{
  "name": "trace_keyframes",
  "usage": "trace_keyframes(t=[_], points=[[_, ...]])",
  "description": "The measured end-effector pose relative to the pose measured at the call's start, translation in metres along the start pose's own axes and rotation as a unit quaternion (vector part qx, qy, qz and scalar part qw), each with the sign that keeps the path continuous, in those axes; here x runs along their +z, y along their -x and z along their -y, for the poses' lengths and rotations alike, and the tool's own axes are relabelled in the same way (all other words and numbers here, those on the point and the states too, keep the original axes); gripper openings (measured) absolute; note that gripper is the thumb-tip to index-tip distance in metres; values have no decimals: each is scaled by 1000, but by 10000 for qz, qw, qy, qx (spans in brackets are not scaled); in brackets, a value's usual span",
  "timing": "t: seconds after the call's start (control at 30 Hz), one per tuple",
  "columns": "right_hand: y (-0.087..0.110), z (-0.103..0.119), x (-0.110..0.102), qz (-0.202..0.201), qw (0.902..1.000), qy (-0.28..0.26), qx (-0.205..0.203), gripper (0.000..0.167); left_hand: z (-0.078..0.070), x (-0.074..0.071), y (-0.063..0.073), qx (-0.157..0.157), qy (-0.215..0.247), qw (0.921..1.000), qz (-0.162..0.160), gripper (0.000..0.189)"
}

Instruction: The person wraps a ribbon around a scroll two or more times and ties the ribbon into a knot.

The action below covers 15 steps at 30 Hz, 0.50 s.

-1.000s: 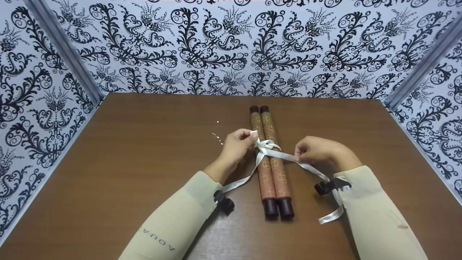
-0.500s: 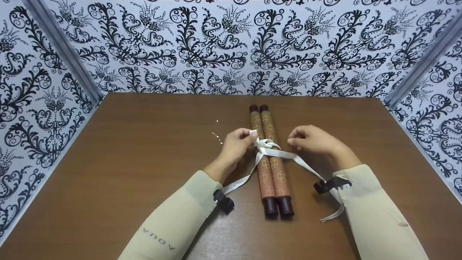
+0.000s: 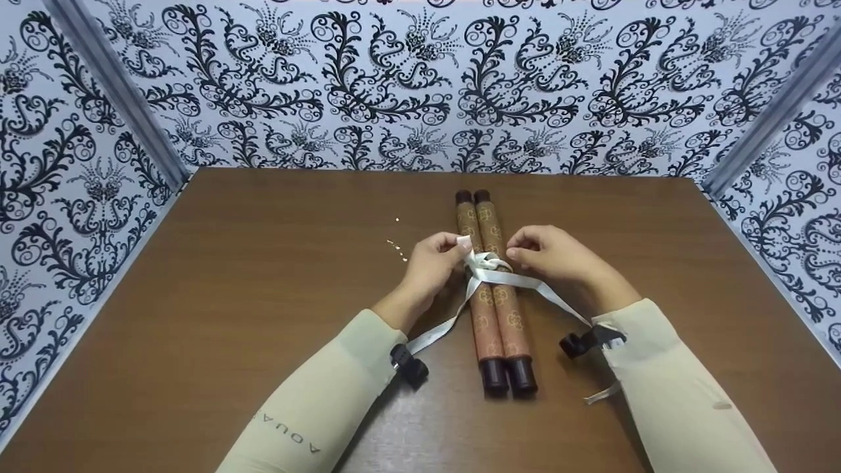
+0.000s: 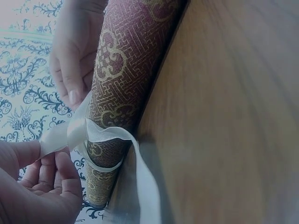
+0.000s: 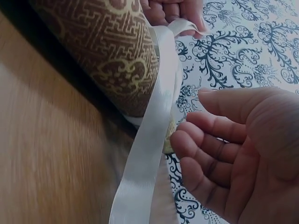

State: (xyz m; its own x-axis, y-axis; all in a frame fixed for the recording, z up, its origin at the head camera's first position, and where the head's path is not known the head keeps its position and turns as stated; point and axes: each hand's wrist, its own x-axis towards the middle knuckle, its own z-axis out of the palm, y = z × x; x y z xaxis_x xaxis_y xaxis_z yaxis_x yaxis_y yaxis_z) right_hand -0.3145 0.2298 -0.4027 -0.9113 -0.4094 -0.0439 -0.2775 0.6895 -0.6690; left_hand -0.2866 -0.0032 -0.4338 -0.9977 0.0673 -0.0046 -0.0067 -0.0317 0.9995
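Observation:
A scroll rolled into two side-by-side rolls [image 3: 486,315], with patterned reddish-brown and gold covering and dark end knobs, lies lengthwise on the table. A white satin ribbon [image 3: 516,280] wraps its middle, with a loose knot on top. My left hand [image 3: 427,269] pinches a short ribbon piece at the knot between thumb and fingers, as the left wrist view shows with the ribbon [image 4: 53,140]. Just right of the knot, my right hand [image 5: 238,149] has loosely curved fingers and a gap to the thumb, holding nothing. One ribbon tail passes beneath each forearm.
The brown wooden table [image 3: 263,263] has small pale marks [image 3: 397,249] left of the scroll. Black-and-white patterned panels [image 3: 407,85] enclose the back and sides. A black wrist camera [image 3: 409,368] sits on the left sleeve, another [image 3: 588,340] on the right.
My right hand has let go of the right ribbon tail and moved up and left to beside the knot. The left hand keeps its pinch in the same place.

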Motion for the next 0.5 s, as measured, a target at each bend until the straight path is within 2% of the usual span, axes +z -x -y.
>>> trace_keyframes(t=[0.33,0.5], points=[[-15,13,10,-111,9987,-335,-363,19,0,2,-1,-62,280,9996,3,13],[-21,13,16,23,9965,-817,-200,19,-1,2,-1,-137,333,9993,59,12]])
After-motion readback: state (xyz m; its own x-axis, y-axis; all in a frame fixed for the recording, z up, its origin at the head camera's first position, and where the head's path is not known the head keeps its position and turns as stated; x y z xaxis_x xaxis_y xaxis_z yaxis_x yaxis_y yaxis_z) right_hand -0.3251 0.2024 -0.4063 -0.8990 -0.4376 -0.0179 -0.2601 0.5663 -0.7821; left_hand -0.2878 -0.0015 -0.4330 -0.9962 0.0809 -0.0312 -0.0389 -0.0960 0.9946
